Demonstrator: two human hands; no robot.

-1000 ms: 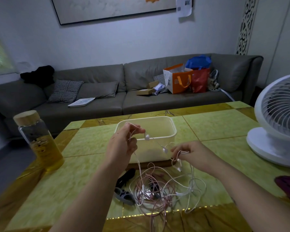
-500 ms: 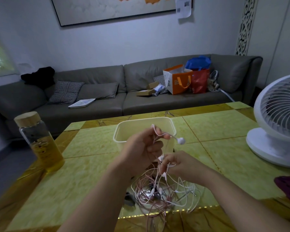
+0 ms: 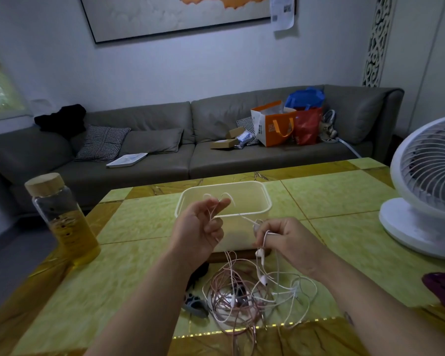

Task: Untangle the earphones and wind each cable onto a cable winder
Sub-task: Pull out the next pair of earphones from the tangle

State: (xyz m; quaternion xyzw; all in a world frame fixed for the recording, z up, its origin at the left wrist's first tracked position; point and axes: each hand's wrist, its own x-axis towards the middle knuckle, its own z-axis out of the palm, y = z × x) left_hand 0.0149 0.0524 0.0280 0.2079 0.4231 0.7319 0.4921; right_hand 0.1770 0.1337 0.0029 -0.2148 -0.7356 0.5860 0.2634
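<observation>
Since half a second ago your hands have pulled apart: left one up and leftward, right one out to the right, and the white cable [image 3: 244,216] now spans the gap between them

Far left, bottle [image 3: 62,219] with a wooden cap stands upright on the table [image 3: 139,278], part full of amber liquid, well apart from the work

Your left hand [image 3: 201,227] is raised in front of the tub [image 3: 268,201], thumb and forefinger pinching the white cable, two small loops sticking up above the fingertips

Below your left forearm, a dark grey piece [image 3: 194,304] lies on the table just beside the tangle [image 3: 242,304]; can't tell what it is

The tangle, pink and white cables mixed, sits on the table near the front edge, between your forearms

Your right hand [image 3: 288,240] is lower, fingers curled round white cable, one earbud [image 3: 260,253] hanging just under it; strands drop from there into the tangle

Far right, white fan [image 3: 427,188] stands on the table, well clear of both hands
</observation>
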